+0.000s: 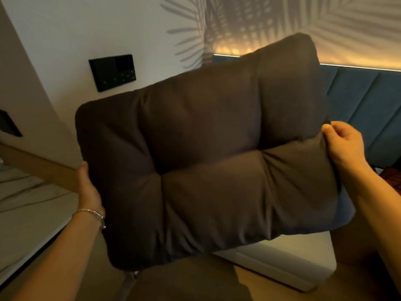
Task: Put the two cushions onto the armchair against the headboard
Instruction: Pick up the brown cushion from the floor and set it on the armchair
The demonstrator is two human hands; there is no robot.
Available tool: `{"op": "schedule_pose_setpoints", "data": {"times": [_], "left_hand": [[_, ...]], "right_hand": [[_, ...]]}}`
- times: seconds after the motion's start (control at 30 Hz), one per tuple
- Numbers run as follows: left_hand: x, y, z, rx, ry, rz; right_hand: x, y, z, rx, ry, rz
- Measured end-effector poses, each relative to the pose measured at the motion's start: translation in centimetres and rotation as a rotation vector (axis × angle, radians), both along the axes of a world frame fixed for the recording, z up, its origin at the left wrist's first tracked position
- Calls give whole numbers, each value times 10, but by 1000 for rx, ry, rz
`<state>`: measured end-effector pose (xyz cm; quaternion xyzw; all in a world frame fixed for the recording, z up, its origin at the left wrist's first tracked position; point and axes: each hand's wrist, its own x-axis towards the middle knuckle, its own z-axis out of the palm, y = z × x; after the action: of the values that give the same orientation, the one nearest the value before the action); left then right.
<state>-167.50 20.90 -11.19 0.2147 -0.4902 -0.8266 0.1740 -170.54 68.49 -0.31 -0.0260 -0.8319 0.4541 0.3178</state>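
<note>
A large dark brown quilted cushion [206, 153] fills the middle of the view, held up in the air and tilted. My left hand [89, 187], with a thin bracelet on the wrist, grips its left edge. My right hand [342, 142] pinches its right edge. A bluish edge [345, 209] shows just behind the cushion at the lower right; whether it is a second cushion or part of the armchair I cannot tell. The blue padded headboard [364, 105] runs behind on the right, lit from above by a warm light strip.
A black wall control panel [112, 72] is mounted on the white wall at the upper left. Pale bedding [26, 198] lies at the left. A light wooden surface [249, 285] and a metal leg [128, 281] show below the cushion.
</note>
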Motion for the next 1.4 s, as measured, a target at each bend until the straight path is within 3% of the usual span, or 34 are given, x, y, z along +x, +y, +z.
{"op": "schedule_pose_setpoints", "data": {"times": [0.17,0.43,0.67,0.87,0.97,1.07,1.27,1.4], "left_hand": [[-42,8,-6,77,-156,-212],[-132,73,-49,391,-296,-299],[-194,108,-94,573,-500,-259],[-261,107,-121,555,-612,-248],[-304,104,-125,508,-632,-274],[-352,110,-113,313,-599,-327],[-453,153,-43,-217,-207,-391],[-512,185,-2,-282,32,-574]], "right_hand": [[-21,13,42,17,124,-72],[-79,17,76,151,276,16],[-156,27,71,322,213,28],[-227,21,63,372,185,47],[-262,13,60,402,196,36],[-299,0,57,454,192,33],[-368,-18,28,690,188,71],[-423,-13,-2,864,93,90]]}}
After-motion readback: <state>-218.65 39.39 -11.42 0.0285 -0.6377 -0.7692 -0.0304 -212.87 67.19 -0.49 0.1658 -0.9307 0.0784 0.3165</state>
